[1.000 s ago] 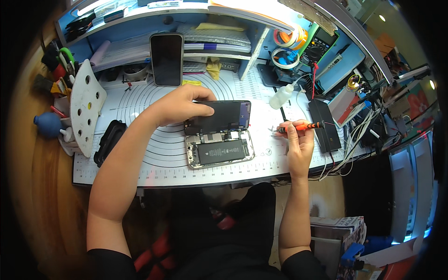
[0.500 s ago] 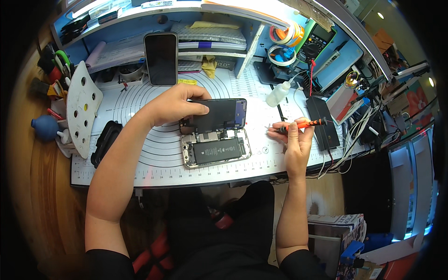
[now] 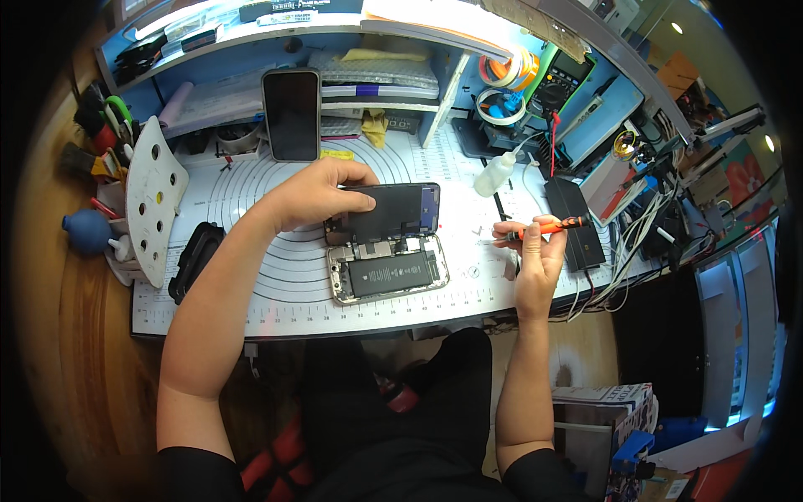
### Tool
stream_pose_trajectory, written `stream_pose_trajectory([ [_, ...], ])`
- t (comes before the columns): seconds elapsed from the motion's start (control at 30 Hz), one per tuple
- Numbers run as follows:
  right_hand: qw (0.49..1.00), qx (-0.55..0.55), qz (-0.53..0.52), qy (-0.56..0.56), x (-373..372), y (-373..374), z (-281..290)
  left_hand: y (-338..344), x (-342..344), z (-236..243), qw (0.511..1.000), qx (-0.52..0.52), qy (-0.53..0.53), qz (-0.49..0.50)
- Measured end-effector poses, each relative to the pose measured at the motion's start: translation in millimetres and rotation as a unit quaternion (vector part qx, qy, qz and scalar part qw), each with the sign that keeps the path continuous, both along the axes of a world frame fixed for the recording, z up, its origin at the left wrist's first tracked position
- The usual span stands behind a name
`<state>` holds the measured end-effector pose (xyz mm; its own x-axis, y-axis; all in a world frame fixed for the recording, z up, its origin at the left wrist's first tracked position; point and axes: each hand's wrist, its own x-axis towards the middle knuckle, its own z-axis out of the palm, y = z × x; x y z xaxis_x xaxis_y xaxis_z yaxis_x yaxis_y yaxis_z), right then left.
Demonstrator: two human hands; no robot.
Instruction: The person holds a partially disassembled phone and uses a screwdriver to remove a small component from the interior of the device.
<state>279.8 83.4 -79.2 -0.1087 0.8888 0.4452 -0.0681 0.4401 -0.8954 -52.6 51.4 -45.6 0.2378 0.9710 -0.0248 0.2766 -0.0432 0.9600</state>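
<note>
An opened smartphone point(image 3: 338, 286) lies on the printed white work mat, its black battery point(image 3: 390, 274) and metal parts exposed. Its lifted screen panel point(image 3: 393, 211) is tilted up along the far side, back toward me, still next to the body. My left hand point(image 3: 322, 194) pinches the panel's left part, thumb on the inner face and fingers behind its top edge. To the right of the phone, my right hand point(image 3: 539, 259) holds an orange and black screwdriver point(image 3: 552, 227) nearly level between thumb and fingers, apart from the phone.
A second smartphone point(image 3: 292, 115) stands upright at the back. A dropper bottle point(image 3: 497, 174) is beyond my right hand, near a black box point(image 3: 574, 222) and tangled cables point(image 3: 640, 219). At left are a black tray point(image 3: 194, 261), a white perforated holder point(image 3: 155, 201) and a blue blower bulb point(image 3: 84, 232).
The view has shifted slightly. My right hand and the screwdriver have moved a little to the right, and the screwdriver has turned slightly. My left hand keeps its hold on the panel.
</note>
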Motion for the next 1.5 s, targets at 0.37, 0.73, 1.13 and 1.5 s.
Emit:
stream_pose_trajectory([
  [0.37,0.881,0.008,-0.237,-0.410,63.3,43.7,10.3,2.9,2.2,3.2,1.000,-0.008,0.026,-0.007],
  [0.73,0.811,0.103,-0.280,-0.504,52.3,31.8,-5.9,0.1,1.1,4.7,1.000,-0.008,0.024,-0.008],
  [1.13,0.813,0.430,0.069,-0.388,-32.5,-7.4,32.9,0.9,-3.1,-0.3,1.000,-0.002,0.024,-0.002],
  [1.5,0.758,0.458,0.223,-0.408,-64.2,-2.0,41.5,0.6,-1.9,0.0,1.000,0.014,0.025,-0.004],
])
